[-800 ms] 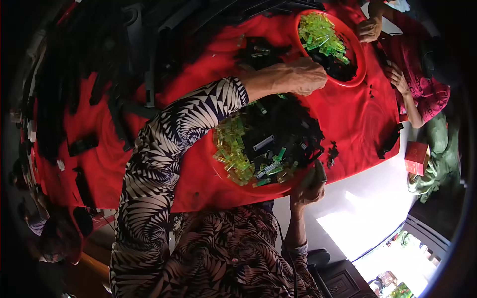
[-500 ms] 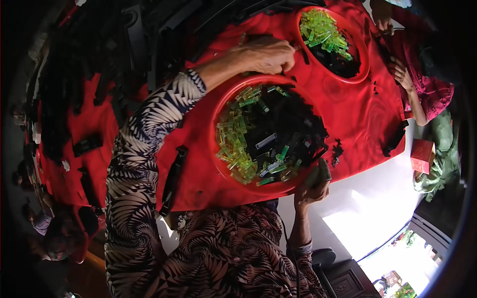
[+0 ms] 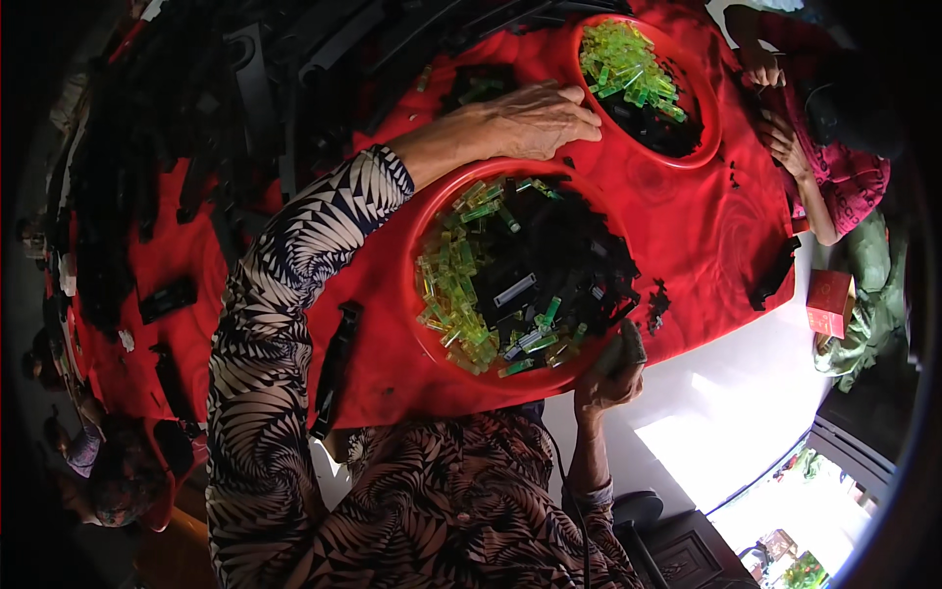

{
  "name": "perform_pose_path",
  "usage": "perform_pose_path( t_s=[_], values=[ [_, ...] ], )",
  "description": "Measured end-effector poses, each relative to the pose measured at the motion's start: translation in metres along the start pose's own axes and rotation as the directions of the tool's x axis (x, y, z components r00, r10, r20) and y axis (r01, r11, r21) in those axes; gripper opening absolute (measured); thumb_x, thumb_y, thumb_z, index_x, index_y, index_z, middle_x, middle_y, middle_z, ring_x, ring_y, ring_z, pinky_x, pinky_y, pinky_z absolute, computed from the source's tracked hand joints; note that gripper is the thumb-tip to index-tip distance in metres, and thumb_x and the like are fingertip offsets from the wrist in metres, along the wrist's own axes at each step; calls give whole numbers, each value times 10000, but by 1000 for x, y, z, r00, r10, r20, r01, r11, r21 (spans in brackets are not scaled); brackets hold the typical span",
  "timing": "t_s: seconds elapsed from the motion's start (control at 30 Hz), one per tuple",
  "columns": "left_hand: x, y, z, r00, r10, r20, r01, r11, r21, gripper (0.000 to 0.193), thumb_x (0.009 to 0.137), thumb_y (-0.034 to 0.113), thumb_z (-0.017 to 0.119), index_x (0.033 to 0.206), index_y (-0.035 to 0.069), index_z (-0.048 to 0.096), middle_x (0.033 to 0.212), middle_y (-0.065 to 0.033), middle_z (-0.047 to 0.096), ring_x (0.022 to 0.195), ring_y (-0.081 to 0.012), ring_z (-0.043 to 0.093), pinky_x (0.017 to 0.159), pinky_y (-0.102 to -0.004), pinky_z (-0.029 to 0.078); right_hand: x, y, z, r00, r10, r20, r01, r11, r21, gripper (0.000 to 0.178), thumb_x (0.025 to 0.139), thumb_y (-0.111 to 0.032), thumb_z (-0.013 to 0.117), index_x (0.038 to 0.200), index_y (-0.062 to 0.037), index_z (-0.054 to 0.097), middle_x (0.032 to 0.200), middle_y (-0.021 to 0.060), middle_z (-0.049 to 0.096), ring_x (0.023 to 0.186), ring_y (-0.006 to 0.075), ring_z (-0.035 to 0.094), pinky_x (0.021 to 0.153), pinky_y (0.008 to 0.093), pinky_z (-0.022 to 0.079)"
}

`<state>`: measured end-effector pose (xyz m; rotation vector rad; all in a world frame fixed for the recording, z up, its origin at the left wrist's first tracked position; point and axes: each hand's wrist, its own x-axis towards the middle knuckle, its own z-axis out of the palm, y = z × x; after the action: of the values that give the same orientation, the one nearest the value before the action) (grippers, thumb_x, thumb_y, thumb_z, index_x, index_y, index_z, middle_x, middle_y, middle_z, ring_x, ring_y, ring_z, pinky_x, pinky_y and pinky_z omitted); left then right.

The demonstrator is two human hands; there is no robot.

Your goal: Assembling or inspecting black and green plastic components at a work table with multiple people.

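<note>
A red basin (image 3: 424,339) stands before me, holding yellow-green translucent pieces (image 3: 446,294) along its left side and small black parts (image 3: 569,236) to the right. Past its far rim, my left hand (image 3: 535,120) rests low over the red cloth, fingers bent and pressed together. Whatever lies under those fingertips is hidden. At the basin's near right edge, my right hand (image 3: 610,386) is closed round a dark grey block-like piece (image 3: 631,346); its exact kind cannot be made out. A second red basin (image 3: 714,137), with similar green and black pieces, sits beyond my left hand.
Long black parts (image 3: 294,79) pile up at the far left of the red-covered table (image 3: 706,245). A black strip (image 3: 337,368) lies left of the near basin. Across the table, at right, another person's hands (image 3: 780,137) are near the edge. A red box (image 3: 830,302) stands beyond the edge.
My left hand has come slightly right and down onto the cloth, covering the small black strip that lay there. My right hand keeps its hold; the view has shifted a little.
</note>
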<state>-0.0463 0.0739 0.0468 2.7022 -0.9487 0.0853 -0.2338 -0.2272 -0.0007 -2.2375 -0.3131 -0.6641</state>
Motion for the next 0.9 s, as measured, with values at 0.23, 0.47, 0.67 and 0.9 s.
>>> perform_pose_path(
  t_s=[0.23,0.47,0.67,0.9],
  values=[
    [6,4,-6,990,-30,135,17,995,98,557,748,-37,538,1294,70,561,1407,-64,499,1195,-245,476,1066,-432,391,-2,2,-2,1000,12,5,-12,1000,-25,222,912,-7,553,1111,19,647,1008,149,715,859,251,712,747,331,560],
    [-46,1,-31,974,-200,105,193,978,74,584,755,-51,566,1323,83,545,1378,-63,522,1190,-244,494,1084,-401,364,-1,-1,-3,1000,16,-6,-17,999,-39,233,898,-9,565,1114,14,649,1006,154,715,875,258,712,771,339,555],
    [-116,5,-49,892,-421,-166,413,907,-82,859,703,145,776,1459,156,367,1525,-87,309,1350,-304,357,1126,-430,325,1,-5,-3,1000,15,-1,-15,999,-39,234,897,-3,563,1114,12,648,1013,154,713,878,263,711,771,339,555],
    [-131,9,-36,894,-447,-26,440,889,-128,961,715,161,770,1515,197,238,1565,-150,173,1430,-382,218,1161,-501,258,1,-3,-4,1000,-2,21,3,1000,-10,233,905,-8,557,1120,20,641,1024,161,708,885,274,708,764,350,559]
  ],
)
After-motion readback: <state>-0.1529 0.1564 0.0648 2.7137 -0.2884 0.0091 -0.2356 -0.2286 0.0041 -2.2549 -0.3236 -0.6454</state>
